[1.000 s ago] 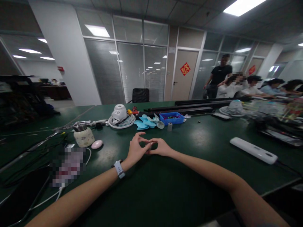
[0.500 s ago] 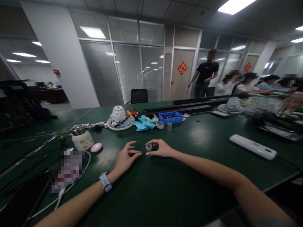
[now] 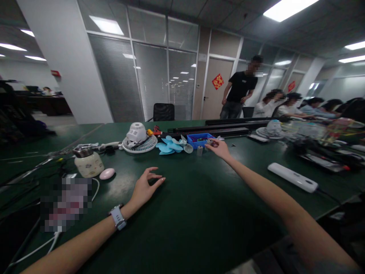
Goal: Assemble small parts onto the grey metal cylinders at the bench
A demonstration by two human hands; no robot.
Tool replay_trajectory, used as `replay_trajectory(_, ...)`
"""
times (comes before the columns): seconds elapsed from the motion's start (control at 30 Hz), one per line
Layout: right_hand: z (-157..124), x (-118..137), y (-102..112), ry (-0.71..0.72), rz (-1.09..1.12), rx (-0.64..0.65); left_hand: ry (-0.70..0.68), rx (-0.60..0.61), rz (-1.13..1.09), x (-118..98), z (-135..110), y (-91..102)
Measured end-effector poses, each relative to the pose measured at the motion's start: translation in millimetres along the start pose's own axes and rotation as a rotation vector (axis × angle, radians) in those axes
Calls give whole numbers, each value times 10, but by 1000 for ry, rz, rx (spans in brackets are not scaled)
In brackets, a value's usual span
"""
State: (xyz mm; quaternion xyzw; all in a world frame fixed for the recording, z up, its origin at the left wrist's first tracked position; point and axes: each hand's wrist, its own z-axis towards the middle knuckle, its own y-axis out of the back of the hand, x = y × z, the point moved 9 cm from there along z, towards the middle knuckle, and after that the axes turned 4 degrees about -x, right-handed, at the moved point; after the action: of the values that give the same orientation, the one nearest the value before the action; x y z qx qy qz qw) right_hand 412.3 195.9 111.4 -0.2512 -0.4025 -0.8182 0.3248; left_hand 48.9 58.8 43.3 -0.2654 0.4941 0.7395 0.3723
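Observation:
My left hand (image 3: pixel 145 186) rests on the green table (image 3: pixel 185 213) with its fingers apart and empty; a watch is on that wrist. My right hand (image 3: pixel 218 147) is stretched far forward, pinching a small round metal part (image 3: pixel 210 142) just in front of the blue parts tray (image 3: pixel 199 139). A small grey cylinder (image 3: pixel 200 150) stands on the table left of that hand. Light blue fan blades (image 3: pixel 171 145) lie left of the tray, and a white fan grille with its motor (image 3: pixel 138 139) sits further left.
A cream jar (image 3: pixel 87 163) and a pink oval object (image 3: pixel 107 173) stand at the left, with cables around them. A white power strip (image 3: pixel 292 177) lies at the right. Long black rails (image 3: pixel 216 131) run behind the tray. Several people sit at the far right, one stands.
My right hand has carried the small round part from the table's middle forward to the blue tray. My left hand let go and stayed behind, open. The camera tilted slightly.

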Motion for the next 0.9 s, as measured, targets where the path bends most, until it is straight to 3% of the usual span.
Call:
replay_trajectory(0.1,224,-329,8,-66,-220,-10,30,-43,16,58,9,35)
replay_trajectory(0.23,213,-560,-208,-89,-241,25,37,-85,28,80,11,74)
replay_trajectory(0.37,148,-686,-365,-97,-227,49,47,-138,37,87,12,125)
replay_trajectory(0.47,139,-625,-332,-107,-238,37,75,-175,9,123,13,155)
replay_trajectory(0.53,104,-362,-203,-40,-269,-70,99,-186,-15,156,12,160)
replay_trajectory(0.63,-162,406,-98,243,-244,-194,117,-203,-24,187,10,167)
replay_trajectory(0.7,-488,951,-278,438,-139,-25,120,-217,-22,203,7,176)
replay_trajectory(0.77,-914,1405,-577,603,-41,267,127,-224,-25,230,7,176)
replay_trajectory(0.83,-1314,1681,-844,711,-13,492,128,-226,-22,258,9,171)
replay_trajectory(0.9,-1576,1784,-1064,768,-29,616,113,-229,-13,273,16,164)
